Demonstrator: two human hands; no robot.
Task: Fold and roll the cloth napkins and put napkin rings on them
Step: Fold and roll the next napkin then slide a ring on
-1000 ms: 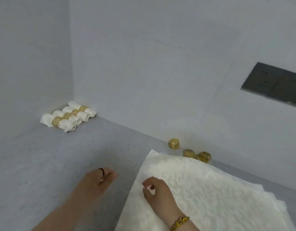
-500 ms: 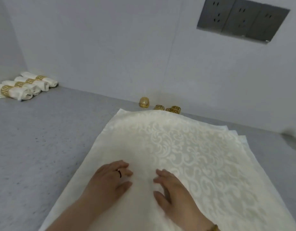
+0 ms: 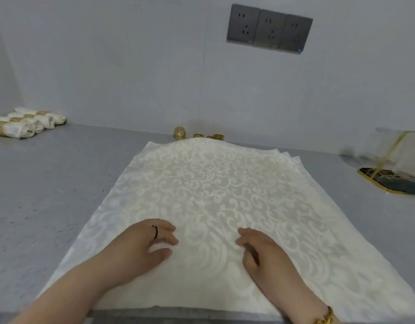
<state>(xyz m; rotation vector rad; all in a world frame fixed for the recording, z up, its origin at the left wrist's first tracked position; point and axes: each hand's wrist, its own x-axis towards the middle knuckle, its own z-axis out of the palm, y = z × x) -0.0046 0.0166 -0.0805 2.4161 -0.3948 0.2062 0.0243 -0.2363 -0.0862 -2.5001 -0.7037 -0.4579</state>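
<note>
Moved since half a second ago: left hand (image 3: 141,244) and right hand (image 3: 260,251), drawn slightly apart, fingers (image 3: 168,229) relaxed and grasping nothing, smoothing the cream damask cloth napkin (image 3: 213,188) spread on the grey table (image 3: 50,183); folding judged next, gold napkin rings (image 3: 209,136) waiting beyond its far edge.

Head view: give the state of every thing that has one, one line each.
top napkin, spread flat, unfolded.
rolled napkins, rolled and ringed.
loose napkin rings, unused, by the wall.
left hand, open, resting on top napkin.
right hand, loosely curled, resting on top napkin.
wall sockets, nothing plugged in.
</note>
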